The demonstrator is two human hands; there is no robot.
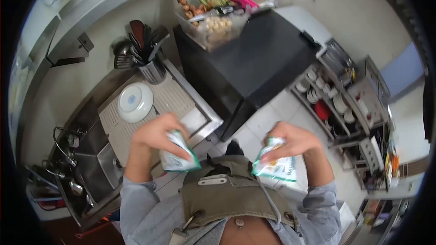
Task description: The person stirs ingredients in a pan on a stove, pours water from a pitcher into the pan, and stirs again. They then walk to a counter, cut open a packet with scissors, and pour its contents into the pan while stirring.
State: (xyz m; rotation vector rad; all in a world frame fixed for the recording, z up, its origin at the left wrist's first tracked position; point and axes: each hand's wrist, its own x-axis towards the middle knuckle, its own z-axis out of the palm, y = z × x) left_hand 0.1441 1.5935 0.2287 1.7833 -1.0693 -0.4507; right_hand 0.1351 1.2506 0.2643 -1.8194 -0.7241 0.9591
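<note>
Olive-coloured apron (231, 199) is occupying the nearest place. Beyond it, the left hand (156, 131) and the right hand (293, 138) are pinching, thumb and fingers nearly together on packet edges. The left packet (177, 161) is hanging near the apron's left side, the right packet (284, 168) near its right. Probably, gentle pressure and upright carrying are serving best, because I am not seeing whether packets are opened.
</note>
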